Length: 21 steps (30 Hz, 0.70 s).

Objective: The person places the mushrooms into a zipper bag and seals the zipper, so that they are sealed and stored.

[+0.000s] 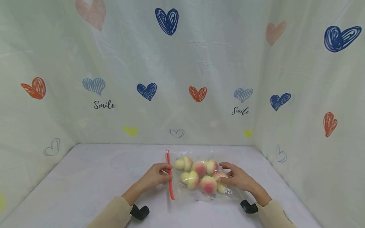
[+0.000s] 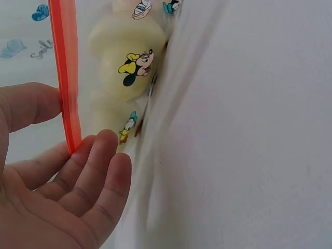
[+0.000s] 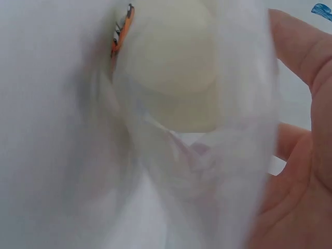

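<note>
A clear zip bag (image 1: pixel 205 197) with cartoon prints lies flat, holding several yellow and pink peaches (image 1: pixel 208 185). Along its left end runs a red strip (image 1: pixel 170 186). My left hand (image 1: pixel 156 174) pinches this strip at mid-length, thumb on one side and fingers on the other, as the left wrist view shows with the strip (image 2: pixel 67 78) between them. At the opposite end, my right hand (image 1: pixel 238 178) rests on the bag with spread, loosely bent fingers over the rightmost peaches. In the right wrist view, the cloudy plastic (image 3: pixel 244 104) partly covers its fingers (image 3: pixel 295 39).
The bag lies on a white table (image 1: pixel 108 177). Pale curtains (image 1: pixel 182 60) with printed hearts enclose its back and sides. A black wrist mount (image 1: pixel 139 212) sits under the left wrist, another mount (image 1: pixel 249 206) under the right.
</note>
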{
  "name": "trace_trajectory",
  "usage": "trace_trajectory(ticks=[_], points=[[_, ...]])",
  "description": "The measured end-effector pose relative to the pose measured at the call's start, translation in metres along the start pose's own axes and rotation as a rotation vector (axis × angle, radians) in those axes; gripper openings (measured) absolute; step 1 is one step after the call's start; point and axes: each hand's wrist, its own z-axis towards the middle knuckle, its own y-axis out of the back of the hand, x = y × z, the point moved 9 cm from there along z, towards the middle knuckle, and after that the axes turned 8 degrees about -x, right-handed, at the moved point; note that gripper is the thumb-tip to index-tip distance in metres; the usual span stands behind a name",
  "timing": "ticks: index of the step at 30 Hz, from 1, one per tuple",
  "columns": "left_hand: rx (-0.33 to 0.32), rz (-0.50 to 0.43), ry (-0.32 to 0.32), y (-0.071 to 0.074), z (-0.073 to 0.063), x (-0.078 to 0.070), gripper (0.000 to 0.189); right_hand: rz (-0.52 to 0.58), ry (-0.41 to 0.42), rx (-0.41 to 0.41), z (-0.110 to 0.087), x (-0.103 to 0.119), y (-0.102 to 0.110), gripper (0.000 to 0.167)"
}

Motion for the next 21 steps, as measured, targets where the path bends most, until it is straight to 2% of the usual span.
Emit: trace_trajectory(ticks=[7, 12, 21], points=[[-0.005, 0.017, 0.007, 0.008, -0.001, 0.005, 0.045, -0.048, 0.022, 0.006, 0.004, 0.008, -0.005, 0.072], [-0.008, 0.01, -0.008, 0.014, -0.004, 0.004, 0.046, -0.037, 0.032, 0.026, 0.008, 0.014, -0.01, 0.071], [-0.023, 0.011, 0.03, 0.03, -0.007, 0.012, 0.047, -0.02, 0.062, 0.006, 0.016, 0.024, -0.022, 0.071]])
